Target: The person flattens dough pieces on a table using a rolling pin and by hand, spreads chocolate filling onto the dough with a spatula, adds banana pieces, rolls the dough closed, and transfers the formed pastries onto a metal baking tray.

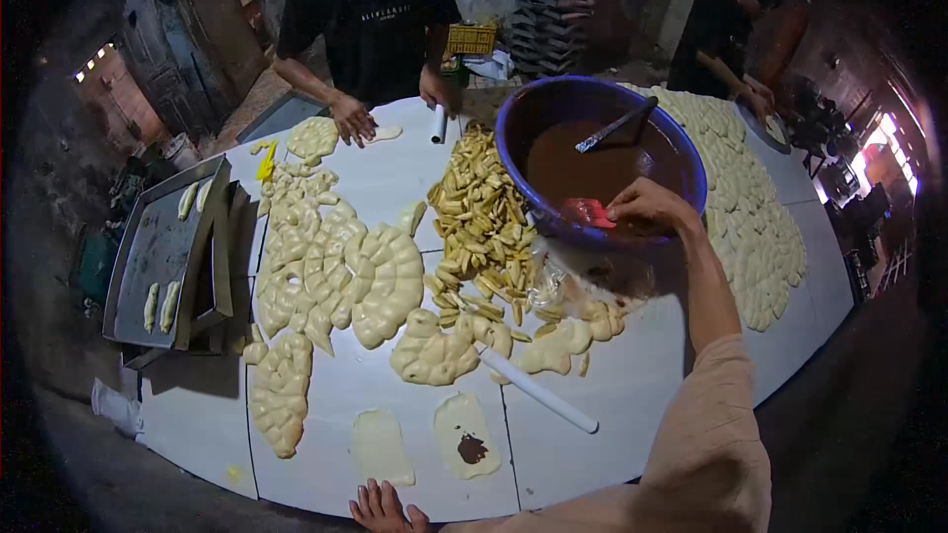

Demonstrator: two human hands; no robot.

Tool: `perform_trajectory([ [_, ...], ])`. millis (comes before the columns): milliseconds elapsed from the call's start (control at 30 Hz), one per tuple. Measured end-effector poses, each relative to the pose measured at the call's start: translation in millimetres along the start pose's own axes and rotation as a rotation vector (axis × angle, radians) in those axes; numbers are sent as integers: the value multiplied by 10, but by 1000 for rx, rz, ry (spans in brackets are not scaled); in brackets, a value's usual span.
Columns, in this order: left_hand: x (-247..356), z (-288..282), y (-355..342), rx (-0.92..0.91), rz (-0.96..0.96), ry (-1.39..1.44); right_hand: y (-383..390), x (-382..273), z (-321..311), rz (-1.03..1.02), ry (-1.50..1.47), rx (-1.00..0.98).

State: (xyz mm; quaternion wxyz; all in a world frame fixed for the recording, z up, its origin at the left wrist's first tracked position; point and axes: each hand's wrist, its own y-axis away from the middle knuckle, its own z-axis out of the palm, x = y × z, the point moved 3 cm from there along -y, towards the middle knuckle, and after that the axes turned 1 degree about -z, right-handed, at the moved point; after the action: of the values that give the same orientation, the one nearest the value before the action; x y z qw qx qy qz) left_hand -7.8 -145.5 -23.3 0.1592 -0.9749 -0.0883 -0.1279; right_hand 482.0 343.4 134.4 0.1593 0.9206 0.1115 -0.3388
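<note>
My right hand (647,207) reaches over the near rim of a large blue basin (509,143), its fingers closed on a red scraper (589,212). Thick brown paste (568,158) fills the basin's lower part, and a long spatula (617,126) leans inside. At the table's near edge rests my left hand (383,508), fingers spread and holding nothing. Just beyond it lies a flat dough sheet (381,449). Beside that is a second dough sheet (459,419) with a dark brown smear (472,449). A white rolling pin (543,393) lies slantwise farther right.
Peeled banana pieces (481,217) are heaped left of the basin. Dough portions (341,266) cover the left-middle; more dough (750,217) spreads at right. Stacked metal trays (148,257) stand at left. Across the table, a person's hand (353,118) presses dough near another rolling pin (439,124).
</note>
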Motion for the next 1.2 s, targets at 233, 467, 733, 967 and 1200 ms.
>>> perform_trajectory([
  [233, -21, 50, -8, 74, 60, -23, 116, -12, 0, 174, -217, -59],
  [467, 68, -1, -16, 16, 3, 1, 240, -116, -48, 202, -338, -80],
  [733, -180, 206, 92, 34, 3, -15, 528, -867, 347, 64, -329, -111],
  [967, -28, 17, -112, -47, -9, 28, 927, -1701, 1585, -68, -235, -358],
  [1200, -178, -83, -87, -121, 74, 120, 1387, -2447, 3305, -521, 237, -300],
])
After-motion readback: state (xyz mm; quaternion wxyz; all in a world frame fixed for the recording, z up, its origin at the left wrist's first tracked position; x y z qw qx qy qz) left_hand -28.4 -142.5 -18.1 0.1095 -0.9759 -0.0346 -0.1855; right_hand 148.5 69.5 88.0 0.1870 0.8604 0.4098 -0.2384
